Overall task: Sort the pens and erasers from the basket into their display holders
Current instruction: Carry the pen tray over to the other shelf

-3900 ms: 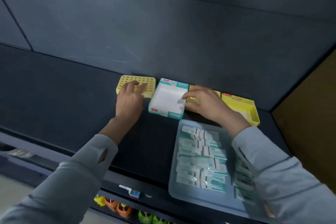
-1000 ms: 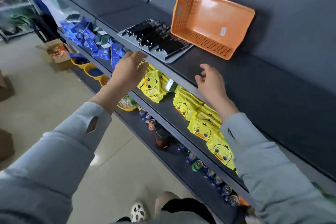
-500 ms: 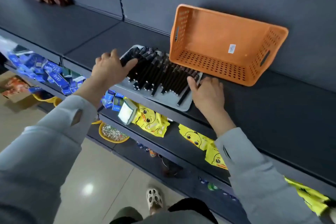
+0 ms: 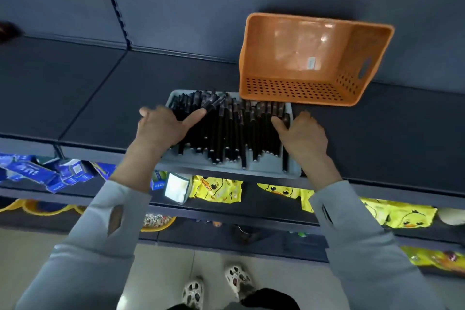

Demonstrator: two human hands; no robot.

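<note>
Pressing my left hand (image 4: 163,129), fingers (image 4: 148,112) spread, on the pens (image 4: 231,133); right hand (image 4: 303,134) hides its own, perhaps gripping the tray (image 4: 226,171).

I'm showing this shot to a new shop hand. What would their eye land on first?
The orange basket stands out first, tipped on its side at the back of the dark shelf, nothing visible inside. Front-left of it sits a grey tray packed with black pens, left hand and right hand at its ends. Yellow duck packets show below.
</note>
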